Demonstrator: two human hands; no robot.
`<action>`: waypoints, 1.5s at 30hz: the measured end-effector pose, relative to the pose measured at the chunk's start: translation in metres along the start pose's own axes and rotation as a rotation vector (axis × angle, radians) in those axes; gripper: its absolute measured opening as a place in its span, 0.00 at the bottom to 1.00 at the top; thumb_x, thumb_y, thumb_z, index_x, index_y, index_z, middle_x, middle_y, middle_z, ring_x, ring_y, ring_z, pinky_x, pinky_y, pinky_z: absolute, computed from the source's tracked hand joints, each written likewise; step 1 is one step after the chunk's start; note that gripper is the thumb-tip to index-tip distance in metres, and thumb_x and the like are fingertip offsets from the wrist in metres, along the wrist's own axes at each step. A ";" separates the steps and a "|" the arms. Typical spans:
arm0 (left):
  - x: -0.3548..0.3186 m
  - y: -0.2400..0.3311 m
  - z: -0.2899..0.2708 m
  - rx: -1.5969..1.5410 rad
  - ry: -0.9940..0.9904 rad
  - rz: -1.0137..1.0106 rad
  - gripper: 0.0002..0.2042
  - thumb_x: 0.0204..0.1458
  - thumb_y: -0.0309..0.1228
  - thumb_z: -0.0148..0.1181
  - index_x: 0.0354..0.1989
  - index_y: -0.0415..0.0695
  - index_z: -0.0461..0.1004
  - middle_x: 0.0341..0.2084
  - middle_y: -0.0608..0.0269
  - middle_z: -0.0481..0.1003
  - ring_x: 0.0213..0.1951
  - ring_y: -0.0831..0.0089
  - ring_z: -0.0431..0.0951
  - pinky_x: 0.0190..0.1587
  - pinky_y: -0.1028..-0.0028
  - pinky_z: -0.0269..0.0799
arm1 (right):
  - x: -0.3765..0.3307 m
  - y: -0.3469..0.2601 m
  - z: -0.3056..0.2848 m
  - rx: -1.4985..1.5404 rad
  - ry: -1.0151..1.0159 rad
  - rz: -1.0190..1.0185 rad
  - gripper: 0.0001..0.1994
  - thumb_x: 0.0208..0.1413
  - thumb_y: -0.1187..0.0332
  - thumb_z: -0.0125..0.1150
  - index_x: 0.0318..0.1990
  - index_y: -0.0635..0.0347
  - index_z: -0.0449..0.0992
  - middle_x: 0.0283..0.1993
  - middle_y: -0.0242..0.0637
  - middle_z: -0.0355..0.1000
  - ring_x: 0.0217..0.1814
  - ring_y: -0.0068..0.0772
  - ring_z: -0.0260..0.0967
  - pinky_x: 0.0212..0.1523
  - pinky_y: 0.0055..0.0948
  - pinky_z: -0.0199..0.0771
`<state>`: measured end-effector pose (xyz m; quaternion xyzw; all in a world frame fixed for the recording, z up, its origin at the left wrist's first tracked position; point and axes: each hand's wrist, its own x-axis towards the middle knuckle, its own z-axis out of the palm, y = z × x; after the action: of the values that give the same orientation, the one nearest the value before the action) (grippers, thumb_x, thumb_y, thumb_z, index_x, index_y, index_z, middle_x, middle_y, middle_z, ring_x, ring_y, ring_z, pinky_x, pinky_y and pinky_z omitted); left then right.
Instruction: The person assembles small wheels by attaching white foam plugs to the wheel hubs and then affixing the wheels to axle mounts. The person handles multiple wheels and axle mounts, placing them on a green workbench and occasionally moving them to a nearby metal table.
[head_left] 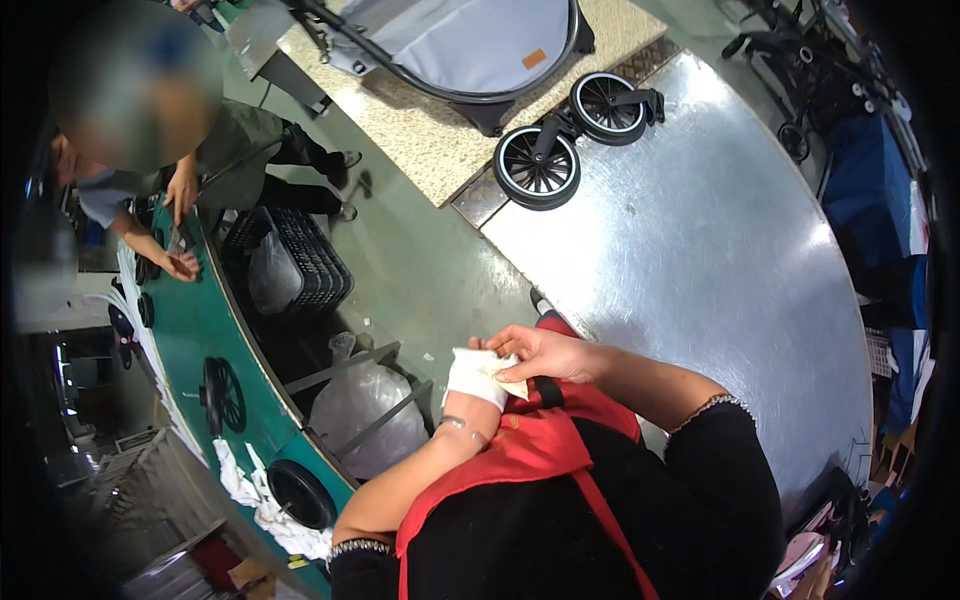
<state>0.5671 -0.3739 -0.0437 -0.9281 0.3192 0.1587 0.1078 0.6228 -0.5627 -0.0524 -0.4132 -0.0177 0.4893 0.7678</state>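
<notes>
We held our left hand [478,376] in front of the red apron [520,445], wrapped in a white glove [470,380]; whether its fingers were curled, we couldn't tell. Our right hand [540,352] pinched the glove's edge, fingers together on the fabric. This was just off the near edge of the round metal table [700,250]. A twin stroller wheel [560,145] sat at the table's far edge. A co-worker's hands [180,225] rested on the green bench [200,330] at left.

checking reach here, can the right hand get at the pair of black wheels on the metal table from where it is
Probably not without leaning. The right hand is drawn in at the white glove on the left hand; the black wheels sit far across the bare metal table.
</notes>
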 end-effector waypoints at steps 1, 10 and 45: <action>0.023 -0.005 -0.012 -0.119 -0.111 0.010 0.22 0.62 0.38 0.41 0.65 0.52 0.64 0.66 0.58 0.63 0.68 0.57 0.59 0.71 0.54 0.47 | 0.002 -0.007 -0.014 -0.020 -0.014 -0.004 0.26 0.58 0.74 0.66 0.62 0.64 0.63 0.51 0.37 0.70 0.56 0.27 0.68 0.57 0.29 0.70; 0.154 -0.021 -0.018 -0.201 -0.337 0.021 0.20 0.56 0.34 0.50 0.58 0.48 0.71 0.53 0.60 0.72 0.57 0.59 0.69 0.58 0.54 0.58 | 0.024 -0.067 -0.103 -0.622 0.372 -0.323 0.19 0.50 0.71 0.65 0.45 0.60 0.61 0.41 0.43 0.72 0.44 0.42 0.73 0.45 0.37 0.73; -0.210 -0.003 -0.011 -1.376 0.568 -1.257 0.15 0.41 0.37 0.70 0.35 0.41 0.80 0.23 0.62 0.77 0.27 0.72 0.76 0.34 0.70 0.71 | 0.003 -0.070 0.026 -0.863 0.444 -0.155 0.10 0.41 0.77 0.61 0.33 0.62 0.68 0.34 0.31 0.65 0.39 0.25 0.63 0.45 0.24 0.65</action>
<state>0.4151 -0.2577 0.0435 -0.7930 -0.3825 -0.0058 -0.4740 0.6647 -0.5571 0.0097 -0.7854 -0.0854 0.2789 0.5459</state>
